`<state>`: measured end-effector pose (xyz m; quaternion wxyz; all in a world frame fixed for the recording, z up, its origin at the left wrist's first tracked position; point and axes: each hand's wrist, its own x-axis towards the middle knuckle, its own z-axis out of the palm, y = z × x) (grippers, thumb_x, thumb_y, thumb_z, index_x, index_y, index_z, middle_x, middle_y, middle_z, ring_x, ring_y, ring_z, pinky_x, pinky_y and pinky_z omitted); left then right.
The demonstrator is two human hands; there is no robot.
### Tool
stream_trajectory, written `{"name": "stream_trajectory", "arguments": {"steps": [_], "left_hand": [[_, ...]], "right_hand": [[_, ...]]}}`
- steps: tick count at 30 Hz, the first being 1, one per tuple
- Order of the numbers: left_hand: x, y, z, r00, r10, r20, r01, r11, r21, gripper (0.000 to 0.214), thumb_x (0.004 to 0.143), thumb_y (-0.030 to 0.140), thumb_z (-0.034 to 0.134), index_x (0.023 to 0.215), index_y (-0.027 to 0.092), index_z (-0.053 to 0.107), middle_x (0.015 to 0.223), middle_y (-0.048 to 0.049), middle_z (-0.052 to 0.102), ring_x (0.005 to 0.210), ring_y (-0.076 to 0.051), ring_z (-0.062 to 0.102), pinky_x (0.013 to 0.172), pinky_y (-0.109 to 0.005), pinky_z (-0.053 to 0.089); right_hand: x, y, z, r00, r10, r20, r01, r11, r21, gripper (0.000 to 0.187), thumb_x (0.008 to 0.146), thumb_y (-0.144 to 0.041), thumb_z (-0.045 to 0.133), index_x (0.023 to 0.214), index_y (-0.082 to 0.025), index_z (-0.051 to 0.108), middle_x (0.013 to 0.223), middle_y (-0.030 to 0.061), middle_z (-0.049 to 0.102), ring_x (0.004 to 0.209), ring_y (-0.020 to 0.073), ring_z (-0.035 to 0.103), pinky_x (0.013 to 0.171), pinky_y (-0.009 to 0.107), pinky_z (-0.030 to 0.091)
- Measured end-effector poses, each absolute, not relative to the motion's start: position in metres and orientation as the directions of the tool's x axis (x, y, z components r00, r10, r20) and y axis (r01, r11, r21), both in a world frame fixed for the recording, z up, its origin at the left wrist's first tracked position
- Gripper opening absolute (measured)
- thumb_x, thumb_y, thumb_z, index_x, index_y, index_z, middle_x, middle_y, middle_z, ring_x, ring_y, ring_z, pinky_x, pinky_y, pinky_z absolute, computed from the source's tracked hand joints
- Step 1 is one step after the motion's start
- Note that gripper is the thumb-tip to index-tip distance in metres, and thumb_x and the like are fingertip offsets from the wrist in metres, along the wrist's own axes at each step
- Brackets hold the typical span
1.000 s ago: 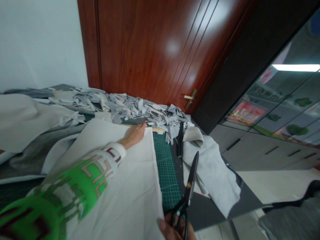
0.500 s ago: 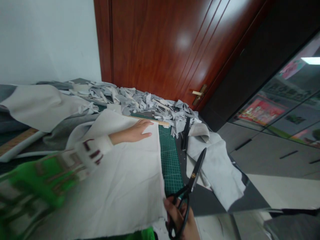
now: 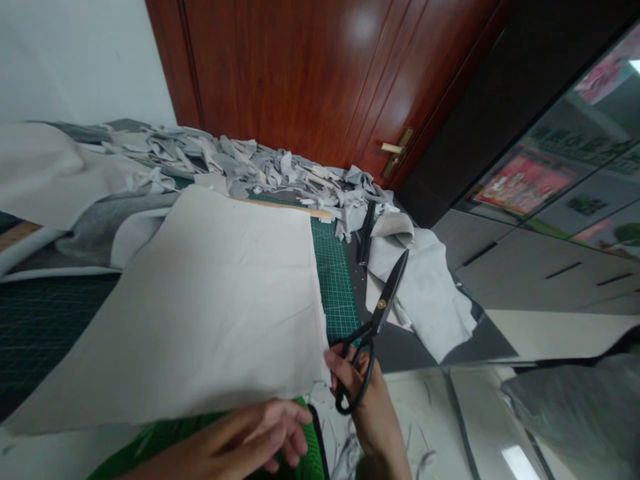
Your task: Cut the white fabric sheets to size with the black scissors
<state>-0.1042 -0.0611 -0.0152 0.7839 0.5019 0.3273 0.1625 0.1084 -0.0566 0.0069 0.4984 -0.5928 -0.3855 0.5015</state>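
Note:
A large sheet of white fabric point(image 3: 225, 293) lies flat across the green cutting mat point(image 3: 336, 287), its near edge reaching the table's front. My right hand point(image 3: 357, 373) holds black-handled fabric scissors point(image 3: 381, 305), blades pointing up and away, slightly apart from the cloth. The same hand's thumb and fingertips sit at the fabric's lower right corner. Just below the near edge of the fabric is my left hand point(image 3: 270, 430), empty, with loosely bent fingers apart. A wooden strip point(image 3: 285, 207) runs along the fabric's far edge, partly covered.
Grey and white scraps point(image 3: 280, 170) are heaped along the back by the wooden door point(image 3: 290, 80). A black tool point(image 3: 367, 233) and a folded pale cloth piece point(image 3: 430, 293) lie on the right. More fabric pieces point(image 3: 100, 233) are piled at left. Drawers point(image 3: 505, 260) stand beyond.
My left hand has left the fabric's far right part and come back to its near edge. My right hand keeps the scissors at the corner. The view has tilted downward.

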Motion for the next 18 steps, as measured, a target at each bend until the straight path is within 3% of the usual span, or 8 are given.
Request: {"name": "stream_trajectory", "arguments": {"steps": [2, 4, 6, 10, 13, 18], "left_hand": [[-0.075, -0.061, -0.018, 0.699, 0.617, -0.362, -0.038, 0.537, 0.843, 0.05, 0.078, 0.07, 0.062, 0.114, 0.036, 0.07, 0.106, -0.0067, 0.071, 0.102, -0.029, 0.064, 0.091, -0.041, 0.049], [-0.054, -0.065, -0.028, 0.67, 0.612, -0.42, -0.224, 0.706, 0.672, 0.051, 0.063, 0.071, 0.075, 0.098, 0.035, 0.074, 0.091, -0.0045, 0.071, 0.092, -0.027, 0.065, 0.078, -0.036, 0.052], [-0.038, -0.071, -0.037, 0.631, 0.655, -0.416, -0.422, 0.739, 0.525, 0.043, 0.057, 0.067, 0.081, 0.083, 0.033, 0.075, 0.094, -0.0031, 0.071, 0.095, -0.023, 0.063, 0.076, -0.03, 0.05], [-0.016, -0.079, -0.044, 0.638, 0.62, -0.457, -0.534, 0.784, 0.317, 0.04, 0.053, 0.058, 0.088, 0.078, 0.029, 0.076, 0.091, -0.0009, 0.068, 0.089, -0.018, 0.061, 0.074, -0.023, 0.047], [-0.004, -0.075, -0.046, 0.614, 0.601, -0.512, -0.533, 0.794, 0.293, 0.042, 0.051, 0.059, 0.088, 0.075, 0.026, 0.076, 0.077, 0.0, 0.064, 0.075, -0.016, 0.06, 0.067, -0.023, 0.046], [0.002, -0.067, -0.044, 0.449, 0.719, -0.53, -0.603, 0.682, 0.413, 0.024, 0.06, 0.042, 0.088, 0.07, 0.025, 0.075, 0.082, -0.0039, 0.07, 0.083, -0.021, 0.065, 0.081, -0.029, 0.048]], "right_hand": [[0.112, -0.057, 0.007, 0.214, 0.957, -0.194, -0.037, -0.191, -0.981, 0.037, 0.073, -0.052, 0.073, 0.074, -0.016, 0.063, 0.056, -0.0067, 0.05, 0.053, 0.0099, 0.045, 0.054, 0.025, 0.034], [0.117, -0.057, 0.007, 0.198, 0.964, -0.179, -0.03, -0.176, -0.984, 0.036, 0.074, -0.052, 0.072, 0.074, -0.017, 0.064, 0.055, -0.0067, 0.051, 0.053, 0.0098, 0.045, 0.054, 0.024, 0.034], [0.121, -0.057, 0.006, 0.193, 0.966, -0.174, -0.042, -0.169, -0.985, 0.034, 0.075, -0.05, 0.072, 0.073, -0.017, 0.065, 0.055, -0.0065, 0.051, 0.054, 0.0098, 0.045, 0.054, 0.024, 0.035], [0.123, -0.055, 0.006, 0.204, 0.957, -0.207, -0.14, -0.181, -0.974, 0.033, 0.07, -0.047, 0.077, 0.07, -0.017, 0.062, 0.056, -0.0068, 0.049, 0.055, 0.0099, 0.043, 0.057, 0.025, 0.035], [0.125, -0.055, 0.007, 0.162, 0.964, -0.212, -0.139, -0.19, -0.972, 0.035, 0.071, -0.049, 0.076, 0.07, -0.017, 0.061, 0.057, -0.0067, 0.048, 0.055, 0.0097, 0.042, 0.056, 0.024, 0.035], [0.135, -0.064, 0.011, 0.154, 0.977, -0.148, 0.085, -0.163, -0.983, 0.04, 0.078, -0.055, 0.068, 0.069, -0.017, 0.06, 0.056, -0.0051, 0.049, 0.055, 0.0103, 0.044, 0.055, 0.023, 0.035]]}}
